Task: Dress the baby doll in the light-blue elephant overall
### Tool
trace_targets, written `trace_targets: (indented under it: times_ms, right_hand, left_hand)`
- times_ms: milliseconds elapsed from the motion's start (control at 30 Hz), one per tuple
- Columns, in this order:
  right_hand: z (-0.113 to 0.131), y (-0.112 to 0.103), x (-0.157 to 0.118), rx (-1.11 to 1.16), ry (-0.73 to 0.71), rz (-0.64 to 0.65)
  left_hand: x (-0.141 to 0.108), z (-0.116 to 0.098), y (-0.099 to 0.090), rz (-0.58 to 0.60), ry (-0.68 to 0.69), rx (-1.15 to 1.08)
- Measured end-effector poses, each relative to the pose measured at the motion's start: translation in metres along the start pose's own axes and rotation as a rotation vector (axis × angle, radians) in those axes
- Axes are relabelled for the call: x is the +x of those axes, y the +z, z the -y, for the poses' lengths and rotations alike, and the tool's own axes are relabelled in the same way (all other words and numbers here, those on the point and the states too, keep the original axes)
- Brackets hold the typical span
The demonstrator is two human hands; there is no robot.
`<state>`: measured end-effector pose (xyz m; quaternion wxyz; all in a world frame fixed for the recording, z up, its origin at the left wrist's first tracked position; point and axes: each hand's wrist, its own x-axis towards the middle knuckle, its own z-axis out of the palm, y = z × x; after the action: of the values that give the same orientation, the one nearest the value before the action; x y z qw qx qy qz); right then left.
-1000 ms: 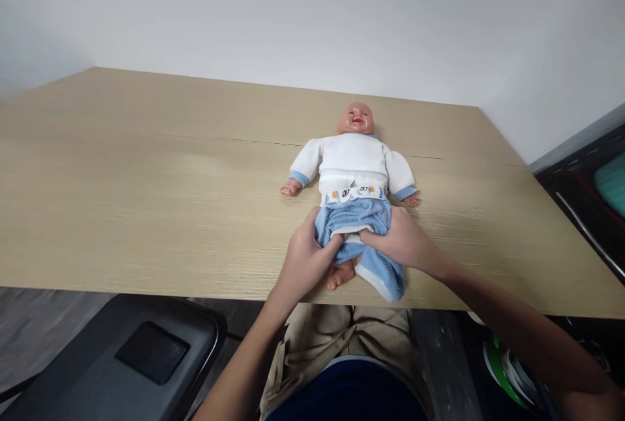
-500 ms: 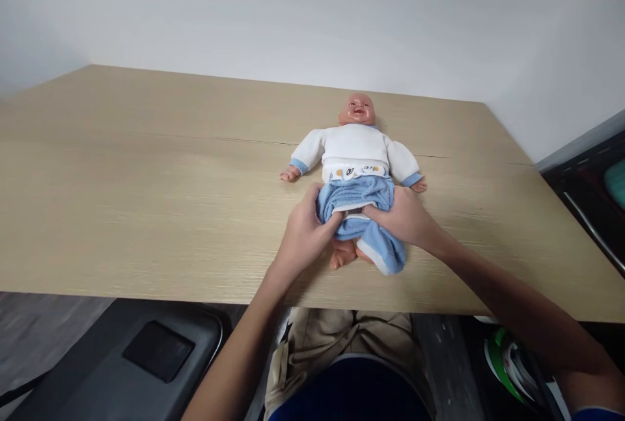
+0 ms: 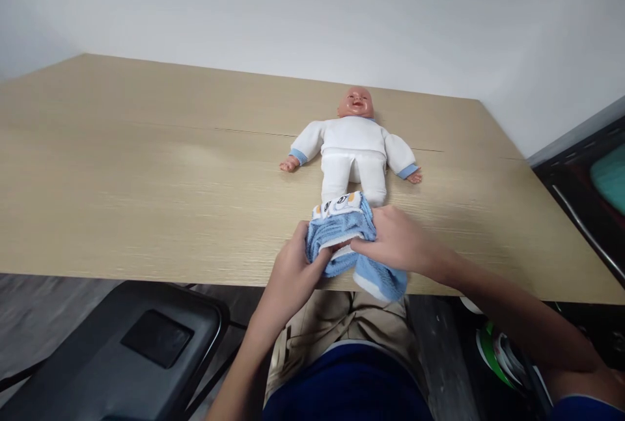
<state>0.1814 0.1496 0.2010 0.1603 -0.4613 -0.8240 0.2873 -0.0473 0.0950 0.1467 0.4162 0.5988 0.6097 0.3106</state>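
A baby doll point(image 3: 355, 135) lies on its back, head toward the wall, in a white top with blue cuffs; its white cloth legs show down to the lower part. Blue terry doll pants point(image 3: 339, 229) with a white, face-patterned waistband are bunched around or over the doll's feet, which are hidden. My left hand point(image 3: 295, 265) grips the bunched pants from the left, thumb on top at the white-edged leg opening. From the right, my right hand point(image 3: 398, 239) is closed on the same pants. One pant leg hangs at the table's front edge.
The doll rests on a light wooden table point(image 3: 146, 200) against a white wall. At lower left stands a black chair point(image 3: 88, 356) with a dark phone-like slab point(image 3: 157, 338) on it. Dark items and a teal object point(image 3: 610, 177) are at right.
Both hands have drawn the pants down from the doll's waist to its feet, toward me. The white legs have come into view and the feet are now covered.
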Motion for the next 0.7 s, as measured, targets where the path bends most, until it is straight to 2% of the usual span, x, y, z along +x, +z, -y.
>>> trace_targets:
  times_ms: [133, 267, 367, 567, 700]
  right_hand:
    - [0.007, 0.006, -0.002, -0.102, 0.059, 0.005]
    - [0.014, 0.014, -0.007, -0.239, 0.172, 0.029]
    - [0.009, 0.016, -0.007, -0.248, 0.169, 0.050]
    - [-0.012, 0.013, -0.004, -0.029, 0.055, -0.065]
    - [-0.022, 0.013, -0.001, 0.186, 0.086, -0.170]
  left_hand:
    - [0.005, 0.003, 0.001, 0.012, 0.059, 0.166]
    - [0.006, 0.003, 0.006, 0.037, 0.125, 0.221]
    - [0.006, 0.003, 0.010, 0.037, 0.161, 0.205]
    - [0.012, 0.004, 0.005, -0.005, 0.216, -0.062]
    - [0.021, 0.003, -0.004, -0.035, 0.257, -0.043]
